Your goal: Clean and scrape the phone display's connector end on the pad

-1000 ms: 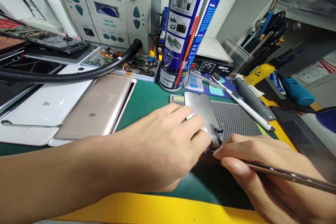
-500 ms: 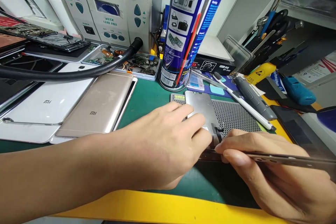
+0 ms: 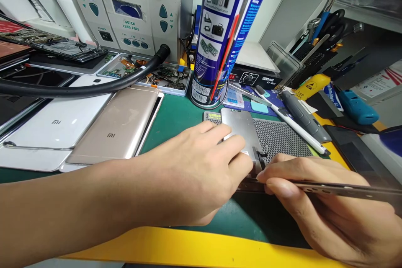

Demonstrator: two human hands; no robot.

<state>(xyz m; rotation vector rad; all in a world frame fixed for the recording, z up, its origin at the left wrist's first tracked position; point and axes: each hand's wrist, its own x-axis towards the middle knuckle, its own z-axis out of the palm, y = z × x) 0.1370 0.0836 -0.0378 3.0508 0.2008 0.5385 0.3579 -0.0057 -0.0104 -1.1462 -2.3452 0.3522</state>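
Observation:
A thin, dark phone frame (image 3: 333,189) is seen almost edge-on, with small holes along its edge. My right hand (image 3: 326,205) is closed around it, thumb on the near side and fingers on the far side. At the frame's left end my left hand (image 3: 201,167) is curled closed, its back to me; its thumb and fingertips are hidden. Just beyond the hands, a silver-backed phone screen part (image 3: 240,127) with a black flex cable (image 3: 260,157) lies on a grey perforated mat (image 3: 279,138).
A tall blue spray can (image 3: 216,37) stands behind the mat. To the left lie a gold phone back (image 3: 125,121), a white one (image 3: 59,121) and a black hose (image 3: 94,91) from a hot-air station (image 3: 125,12). Tweezers (image 3: 248,94) and a white brush (image 3: 292,130) lie right.

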